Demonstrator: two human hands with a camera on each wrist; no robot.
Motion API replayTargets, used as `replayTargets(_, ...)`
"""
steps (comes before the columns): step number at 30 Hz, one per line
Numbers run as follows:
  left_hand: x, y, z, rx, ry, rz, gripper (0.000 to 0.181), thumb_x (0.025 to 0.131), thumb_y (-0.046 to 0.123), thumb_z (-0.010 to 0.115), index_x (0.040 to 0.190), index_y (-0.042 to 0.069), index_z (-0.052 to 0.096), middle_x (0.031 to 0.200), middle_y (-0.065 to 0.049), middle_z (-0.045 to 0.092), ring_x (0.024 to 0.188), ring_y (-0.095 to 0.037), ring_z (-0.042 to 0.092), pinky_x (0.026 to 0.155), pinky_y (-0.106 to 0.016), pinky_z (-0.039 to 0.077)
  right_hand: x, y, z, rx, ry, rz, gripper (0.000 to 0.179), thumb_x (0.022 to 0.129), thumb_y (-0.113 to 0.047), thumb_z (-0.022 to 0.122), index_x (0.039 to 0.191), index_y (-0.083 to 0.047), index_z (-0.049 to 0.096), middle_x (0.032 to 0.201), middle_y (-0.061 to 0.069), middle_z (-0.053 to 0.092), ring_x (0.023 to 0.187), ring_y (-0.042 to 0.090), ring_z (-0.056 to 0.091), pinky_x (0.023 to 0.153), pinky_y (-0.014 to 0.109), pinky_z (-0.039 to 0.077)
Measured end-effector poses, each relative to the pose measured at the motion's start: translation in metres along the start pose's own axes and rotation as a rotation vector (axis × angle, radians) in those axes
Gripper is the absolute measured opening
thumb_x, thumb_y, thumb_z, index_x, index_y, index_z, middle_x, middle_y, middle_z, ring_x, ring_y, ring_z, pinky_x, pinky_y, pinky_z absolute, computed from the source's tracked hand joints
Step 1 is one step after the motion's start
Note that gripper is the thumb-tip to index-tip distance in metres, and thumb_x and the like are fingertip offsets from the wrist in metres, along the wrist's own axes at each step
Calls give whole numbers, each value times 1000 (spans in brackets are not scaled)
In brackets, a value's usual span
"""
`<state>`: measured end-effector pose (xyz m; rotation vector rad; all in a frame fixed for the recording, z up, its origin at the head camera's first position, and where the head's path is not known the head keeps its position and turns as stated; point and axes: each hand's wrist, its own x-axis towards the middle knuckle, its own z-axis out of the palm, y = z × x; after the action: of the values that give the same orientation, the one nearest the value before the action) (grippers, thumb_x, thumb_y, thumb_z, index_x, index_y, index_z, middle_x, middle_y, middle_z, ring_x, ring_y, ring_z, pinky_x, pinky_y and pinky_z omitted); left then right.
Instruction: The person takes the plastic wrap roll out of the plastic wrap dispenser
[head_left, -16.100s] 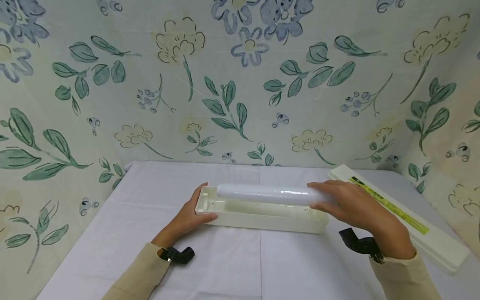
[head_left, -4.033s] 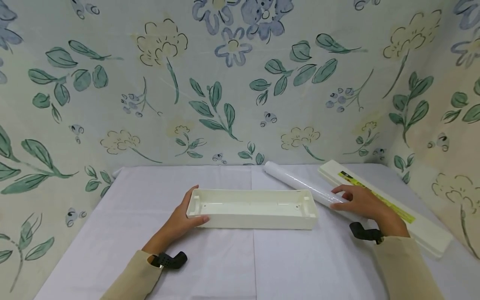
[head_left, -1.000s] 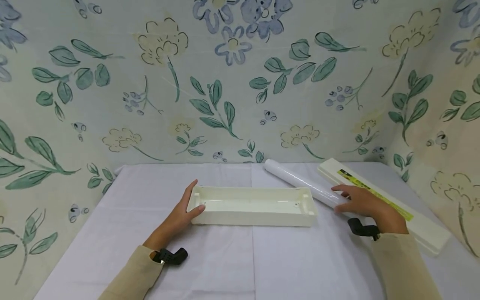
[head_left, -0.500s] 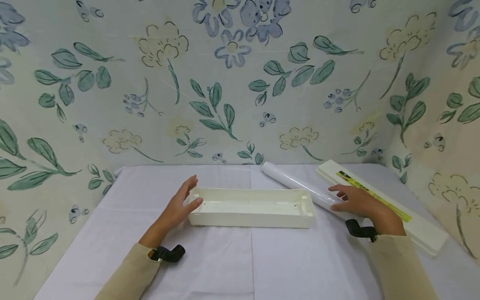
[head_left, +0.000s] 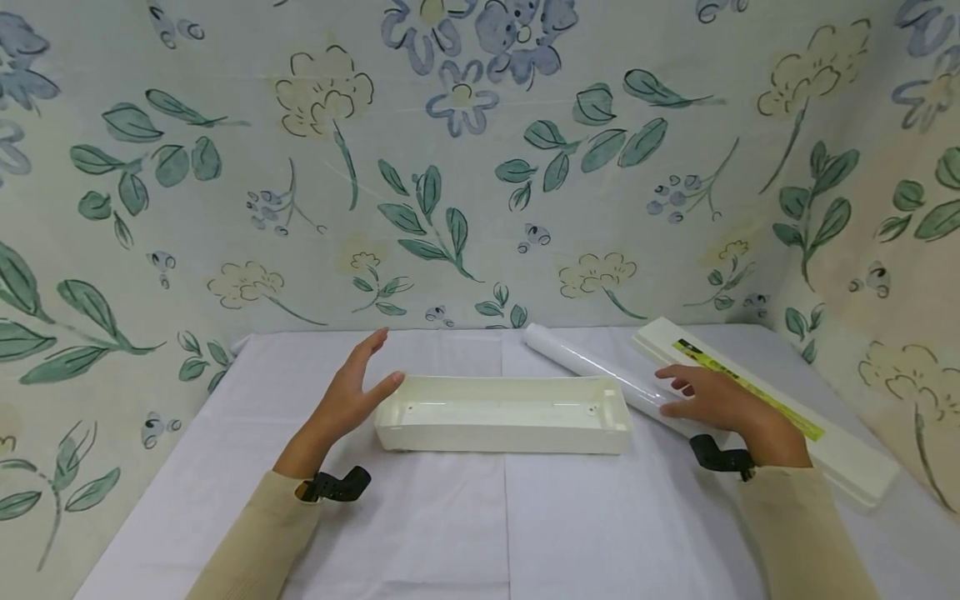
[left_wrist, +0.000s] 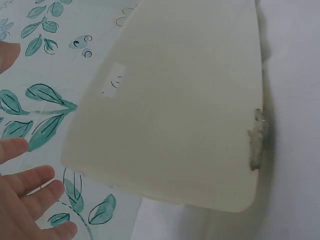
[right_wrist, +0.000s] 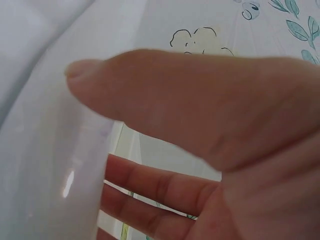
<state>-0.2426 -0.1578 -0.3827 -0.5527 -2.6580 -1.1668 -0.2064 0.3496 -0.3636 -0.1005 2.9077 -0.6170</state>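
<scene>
A long cream plastic box (head_left: 502, 438), its top uncovered, sits mid-table. My left hand (head_left: 347, 398) hovers at its left end with thumb and fingers spread, the thumb tip close by the rear corner. In the left wrist view, the box's end wall (left_wrist: 185, 110) shows apart from the spread fingers (left_wrist: 37, 180). A white roll of plastic wrap (head_left: 577, 358) lies slanted behind and right of the box. My right hand (head_left: 723, 408) is at its near end, thumb (right_wrist: 135, 85) over the roll in the right wrist view, fingers relaxed on the far side, their tips partly hidden.
A long cream lid (head_left: 855, 471) with a yellow-green label strip (head_left: 750, 392) lies slanted on the right, beyond the right hand. White cloth (head_left: 435, 525) covers the table. A floral fabric wall (head_left: 465, 208) stands behind and along the sides.
Earlier the right hand held the roll over the box; the roll now lies on the table at right. My left hand has just let go of the box and risen slightly.
</scene>
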Motion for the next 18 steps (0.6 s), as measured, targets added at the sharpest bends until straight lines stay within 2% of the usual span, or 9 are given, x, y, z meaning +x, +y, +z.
replayTargets(6, 7, 9, -9, 82, 5, 7, 82, 90, 50, 60, 155, 21, 18, 158, -9, 21, 142, -33, 22, 105, -65, 25, 0, -5, 0, -7, 17, -12, 66, 83, -32, 74, 138, -6, 49, 123, 27, 56, 108, 45, 54, 79, 54, 52)
replayTargets(11, 6, 13, -13, 190, 22, 81, 82, 91, 50, 59, 154, 18, 18, 157, -9, 22, 142, -33, 23, 106, -62, 26, 3, -10, 0, -29, 73, -87, 60, 89, -31, 68, 137, -2, 48, 124, 30, 55, 112, 47, 52, 83, 56, 49)
replayTargets(18, 4, 19, -13, 318, 49, 149, 82, 91, 54, 57, 153, 15, 21, 156, -9, 26, 143, -30, 22, 112, -59, 12, 1, -15, -2, -12, 133, -115, 61, 93, -31, 64, 142, -4, 42, 137, 29, 45, 120, 48, 45, 89, 62, 43)
